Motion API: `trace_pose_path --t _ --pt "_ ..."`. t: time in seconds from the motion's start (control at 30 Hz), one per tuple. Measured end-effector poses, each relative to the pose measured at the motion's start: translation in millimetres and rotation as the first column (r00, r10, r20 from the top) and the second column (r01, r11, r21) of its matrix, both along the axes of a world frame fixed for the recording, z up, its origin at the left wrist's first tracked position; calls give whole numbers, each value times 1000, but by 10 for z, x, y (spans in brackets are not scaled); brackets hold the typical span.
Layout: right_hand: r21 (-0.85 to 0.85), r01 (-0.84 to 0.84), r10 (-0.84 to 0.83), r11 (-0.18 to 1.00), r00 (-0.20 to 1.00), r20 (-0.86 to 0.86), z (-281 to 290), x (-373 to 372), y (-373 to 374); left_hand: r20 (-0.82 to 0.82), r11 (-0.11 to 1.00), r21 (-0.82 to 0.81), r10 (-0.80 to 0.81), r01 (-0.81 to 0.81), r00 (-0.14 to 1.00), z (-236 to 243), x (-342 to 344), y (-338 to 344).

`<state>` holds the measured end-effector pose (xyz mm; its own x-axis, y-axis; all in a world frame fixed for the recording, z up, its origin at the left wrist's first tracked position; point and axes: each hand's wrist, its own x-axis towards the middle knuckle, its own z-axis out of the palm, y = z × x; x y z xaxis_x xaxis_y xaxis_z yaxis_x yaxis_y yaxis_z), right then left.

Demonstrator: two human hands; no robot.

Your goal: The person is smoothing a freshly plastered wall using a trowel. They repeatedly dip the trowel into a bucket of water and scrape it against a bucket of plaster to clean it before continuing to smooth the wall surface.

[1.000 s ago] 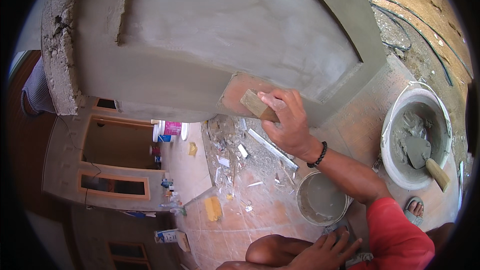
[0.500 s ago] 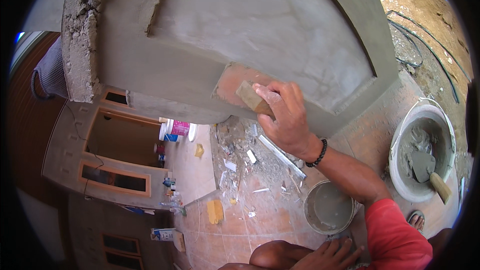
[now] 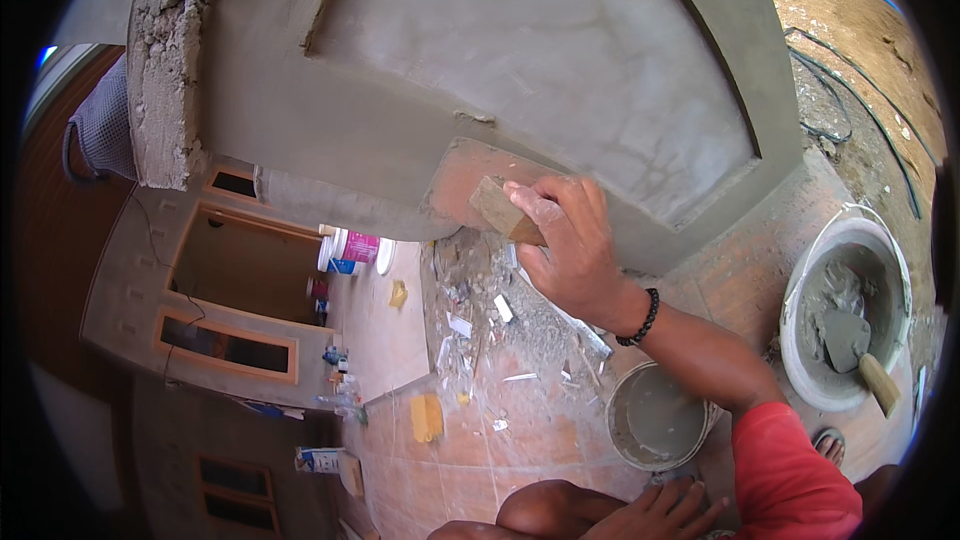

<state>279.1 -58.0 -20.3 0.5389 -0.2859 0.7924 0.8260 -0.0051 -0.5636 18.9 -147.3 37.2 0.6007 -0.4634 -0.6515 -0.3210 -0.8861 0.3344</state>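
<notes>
My right hand (image 3: 575,245) grips the block-shaped handle of a plastering float (image 3: 455,175). The float's flat reddish plate lies against the wet grey plaster of the wall (image 3: 370,125), on the band below a smooth recessed panel (image 3: 560,60). A small ridge of mortar (image 3: 475,119) stands on the plaster just above the plate. Low in the view, my left hand (image 3: 660,512) rests by my knee with its fingers apart, holding nothing. A black beaded bracelet circles my right wrist.
At right, a white bucket (image 3: 793,340) holds grey mortar and a wooden-handled trowel (image 3: 848,340). Another bucket (image 3: 618,430) with greyish liquid stands below my forearm. Rubble (image 3: 465,290), a yellow sponge-like block (image 3: 426,418) and a long pale strip (image 3: 585,332) lie on the floor.
The float has slid slightly down and left along the wall in my right hand, and a mortar ridge now shows above it. My left hand stays by the knee.
</notes>
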Motion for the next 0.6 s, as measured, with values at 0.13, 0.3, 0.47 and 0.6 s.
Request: trace_pose_path --t 0.13,0.3,0.47,0.6 --pt "-92 50 -50 995 999 -1 118 134 17 27 1000 1 -3 3 1000 14 -11 5" --pt "-233 -218 227 948 974 12 -256 0 -198 97 999 0 -35 35 995 65 -85 97" --pt "260 -665 706 700 701 -104 12 435 -910 143 999 -6 -43 44 989 64 -169 171" --pt "102 -715 722 691 679 -129 220 795 -1080 172 997 -24 -69 74 983 57 -197 200"
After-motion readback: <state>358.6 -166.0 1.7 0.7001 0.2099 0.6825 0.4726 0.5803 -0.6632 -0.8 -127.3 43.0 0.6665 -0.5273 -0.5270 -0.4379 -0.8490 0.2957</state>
